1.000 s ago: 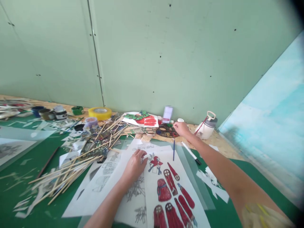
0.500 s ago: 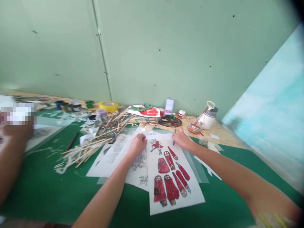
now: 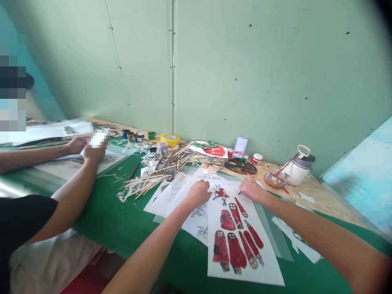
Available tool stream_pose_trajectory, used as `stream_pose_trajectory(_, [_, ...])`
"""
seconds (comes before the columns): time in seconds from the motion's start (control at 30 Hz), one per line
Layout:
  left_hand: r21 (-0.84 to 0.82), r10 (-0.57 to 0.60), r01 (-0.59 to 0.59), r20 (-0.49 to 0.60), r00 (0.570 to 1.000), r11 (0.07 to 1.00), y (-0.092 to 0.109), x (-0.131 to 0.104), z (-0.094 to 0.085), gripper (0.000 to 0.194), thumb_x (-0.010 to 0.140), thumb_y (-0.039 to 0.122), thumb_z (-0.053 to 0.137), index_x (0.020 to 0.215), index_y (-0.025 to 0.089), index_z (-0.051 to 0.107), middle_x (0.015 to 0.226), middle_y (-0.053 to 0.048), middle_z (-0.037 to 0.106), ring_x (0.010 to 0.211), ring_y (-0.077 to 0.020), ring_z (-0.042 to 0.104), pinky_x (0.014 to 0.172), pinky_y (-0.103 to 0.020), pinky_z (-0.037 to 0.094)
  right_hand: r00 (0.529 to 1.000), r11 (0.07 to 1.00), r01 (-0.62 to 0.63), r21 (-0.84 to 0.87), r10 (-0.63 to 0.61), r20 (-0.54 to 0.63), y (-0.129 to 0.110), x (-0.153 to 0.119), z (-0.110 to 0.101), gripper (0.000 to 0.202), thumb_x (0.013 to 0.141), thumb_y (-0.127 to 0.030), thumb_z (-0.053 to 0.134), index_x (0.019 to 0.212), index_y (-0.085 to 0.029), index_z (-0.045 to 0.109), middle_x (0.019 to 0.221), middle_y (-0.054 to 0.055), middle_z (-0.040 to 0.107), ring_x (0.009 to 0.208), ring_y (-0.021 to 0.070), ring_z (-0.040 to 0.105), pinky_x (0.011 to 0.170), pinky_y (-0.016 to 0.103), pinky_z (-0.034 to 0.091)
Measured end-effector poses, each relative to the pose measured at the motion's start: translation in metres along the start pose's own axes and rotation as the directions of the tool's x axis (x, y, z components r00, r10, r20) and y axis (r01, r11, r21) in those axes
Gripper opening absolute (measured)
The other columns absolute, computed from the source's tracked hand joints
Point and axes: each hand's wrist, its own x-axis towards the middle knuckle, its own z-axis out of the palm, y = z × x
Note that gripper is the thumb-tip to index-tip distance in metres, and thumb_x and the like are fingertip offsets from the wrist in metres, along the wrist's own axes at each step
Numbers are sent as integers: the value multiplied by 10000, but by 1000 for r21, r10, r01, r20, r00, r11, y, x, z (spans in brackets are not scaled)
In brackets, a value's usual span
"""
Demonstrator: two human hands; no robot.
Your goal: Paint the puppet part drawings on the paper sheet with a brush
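Observation:
A white sheet with drawn figure parts painted red lies at a slant in front of me. My left hand has its fingers curled at the sheet's upper left edge, over other papers; whether it pinches anything is hidden. At the upper right edge, my right hand is closed around a thin dark blue pen-like stick, mostly covered by the fingers. Sheets with black line drawings lie beneath and left of the painted one. A clear plastic sheet shows under its right side.
Thin wooden sticks are heaped left of the papers. Behind are yellow tape, a paint palette, a phone, a brown bowl and a white jug. At left, a co-worker's hands hold a blurred-out object.
The view has swung left, so everything sits further right and more of the co-worker shows. My hands stay at the painted sheet's upper edges, and the pen-like stick is less visible.

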Motion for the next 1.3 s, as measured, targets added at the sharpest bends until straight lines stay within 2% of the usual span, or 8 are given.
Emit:
stream_pose_trajectory(0.27, [-134, 6, -22, -118, 993, 991, 5, -10, 5, 218, 946, 228, 618, 1134, 150, 693, 1182, -118, 688, 1132, -242, 663, 1015, -376, 511, 981, 992, -123, -19, 119, -154, 4, -1, -36, 230, 868, -7, 555, 835, -124, 750, 795, 155, 761, 813, 283, 668, 969, 484, 389])
stream_pose_trajectory(0.43, [-260, 27, -68, -159, 987, 963, 20, 8, 1, 193, 943, 269, 598, 1083, 200, 712, 1134, -72, 710, 1021, -205, 704, 951, -300, 524, 883, 946, -318, 53, 317, -345, 20, -19, -74, 246, 933, -77, 476, 865, -152, 700, 813, 137, 721, 858, 291, 636, 957, 467, 404])
stream_pose_trajectory(0.53, [-316, -8, -44, -160, 987, 948, 21, 7, 1, 190, 904, 267, 638, 1063, 195, 712, 1135, -88, 707, 993, -234, 706, 934, -340, 529, 736, 882, -434, 184, 465, -492, 15, -42, -77, 247, 988, -174, 445, 972, -159, 692, 903, 134, 740, 912, 278, 653, 986, 462, 437])
stream_pose_trajectory(0.6, [-358, -57, -2, -154, 986, 934, 15, -2, 2, 202, 856, 233, 673, 1049, 185, 708, 1118, -102, 701, 969, -251, 707, 926, -365, 531, 512, 804, -412, 429, 594, -621, 4, -59, -68, 250, 1005, -233, 455, 1064, -172, 690, 944, 119, 758, 920, 265, 674, 955, 435, 488])
stream_pose_trajectory(0.67, [-417, -115, 42, -151, 982, 908, 5, -14, 5, 199, 831, 209, 682, 1026, 178, 703, 1093, -106, 693, 924, -246, 706, 918, -378, 534, 402, 734, -329, 594, 678, -616, -10, -73, -52, 268, 1017, -270, 464, 1150, -195, 684, 1001, 106, 773, 956, 259, 696, 934, 421, 520])
stream_pose_trajectory(0.83, [-647, -286, 154, -103, 953, 747, -12, -36, 8, 222, 811, 183, 655, 1032, 180, 674, 1087, -95, 669, 898, -211, 690, 892, -374, 557, 398, 464, -174, 869, 840, -369, -38, -80, -17, 353, 1024, -344, 433, 1218, -174, 674, 1204, 158, 753, 1091, 275, 715, 1006, 459, 534])
stream_pose_trajectory(1.07, [-904, -354, 235, 102, 930, 356, 1, -41, -2, 370, 784, 279, 680, 1133, 164, 630, 1236, -144, 593, 1024, -240, 673, 760, -369, 628, 395, 299, -155, 942, 892, -219, -55, -62, 5, 438, 1044, -410, 336, 1279, -173, 619, 1277, 178, 714, 1009, 238, 743, 927, 413, 587])
stream_pose_trajectory(1.3, [-937, -394, 239, 125, 911, 256, 23, -28, -2, 458, 677, 264, 778, 1104, 175, 640, 1289, -153, 561, 1052, -258, 636, 747, -385, 619, 381, 209, -155, 965, 915, -137, -66, -63, 16, 449, 1034, -410, 332, 1267, -161, 624, 1245, 185, 721, 1007, 261, 735, 953, 442, 564])
